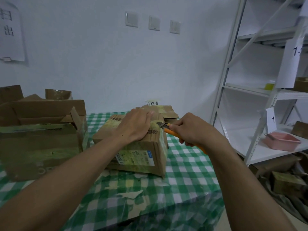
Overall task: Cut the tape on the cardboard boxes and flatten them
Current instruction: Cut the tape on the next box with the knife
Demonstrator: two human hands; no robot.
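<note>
A taped cardboard box (143, 155) with a shipping label sits in the middle of the green checked table (186, 177). My left hand (135, 126) lies flat on its top, fingers spread over the far edge. My right hand (191, 130) grips an orange utility knife (168, 129), whose blade tip touches the yellowish tape at the box's upper right edge. Behind this box lie flattened cardboard pieces (166, 112).
A larger opened cardboard box (41, 140) stands at the left, with more boxes (58, 94) behind it. White metal shelving (250, 90) stands at the right, holding a pink tray (281, 141). Cardboard (288, 182) lies on the floor beneath the shelving. Torn tape scraps litter the tablecloth.
</note>
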